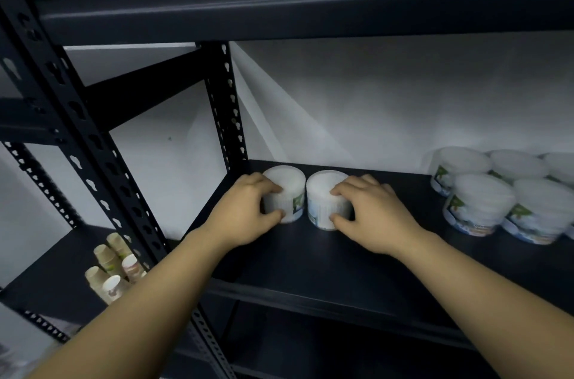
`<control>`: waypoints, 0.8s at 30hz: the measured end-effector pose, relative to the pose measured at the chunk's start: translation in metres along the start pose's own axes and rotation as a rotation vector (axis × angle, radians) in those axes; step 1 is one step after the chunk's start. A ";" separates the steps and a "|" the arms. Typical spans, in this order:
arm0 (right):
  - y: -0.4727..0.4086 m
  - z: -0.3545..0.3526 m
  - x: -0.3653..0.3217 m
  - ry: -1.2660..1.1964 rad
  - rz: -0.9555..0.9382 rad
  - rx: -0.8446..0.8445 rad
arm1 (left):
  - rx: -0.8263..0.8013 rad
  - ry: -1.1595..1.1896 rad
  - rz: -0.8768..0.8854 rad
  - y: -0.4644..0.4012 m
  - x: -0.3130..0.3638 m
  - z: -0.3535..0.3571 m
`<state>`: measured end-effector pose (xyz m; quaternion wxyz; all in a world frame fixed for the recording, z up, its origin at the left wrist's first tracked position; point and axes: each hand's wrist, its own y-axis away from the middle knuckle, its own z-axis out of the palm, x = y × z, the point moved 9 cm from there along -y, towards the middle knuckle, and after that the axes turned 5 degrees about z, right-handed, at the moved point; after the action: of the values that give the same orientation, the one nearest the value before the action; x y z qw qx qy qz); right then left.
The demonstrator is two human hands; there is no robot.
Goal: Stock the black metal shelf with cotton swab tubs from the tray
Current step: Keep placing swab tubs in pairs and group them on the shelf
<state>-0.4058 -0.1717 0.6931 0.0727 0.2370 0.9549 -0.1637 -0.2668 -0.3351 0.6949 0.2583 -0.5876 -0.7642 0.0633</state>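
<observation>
We hold one cotton swab tub in each hand on the black metal shelf (pixel 357 257), near its back-left corner. Our left hand (pixel 245 214) curls round the left tub (pixel 287 192), our right hand (pixel 369 214) round the right tub (pixel 323 201). Both stand upright, just beside each other. The stocked tubs (pixel 484 192) sit well apart to our right, nearer the right hand.

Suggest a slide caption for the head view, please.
Left hand and right hand each set a cotton swab tub on the black shelf.
</observation>
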 end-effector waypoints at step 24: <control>0.089 -0.029 0.019 -0.065 0.096 0.248 | 0.009 -0.078 0.125 0.024 0.105 0.030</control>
<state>-0.3823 -0.0793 0.6910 0.0813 0.2840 0.9120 -0.2846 -0.2780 -0.2239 0.6933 0.2267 -0.6299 -0.7353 0.1056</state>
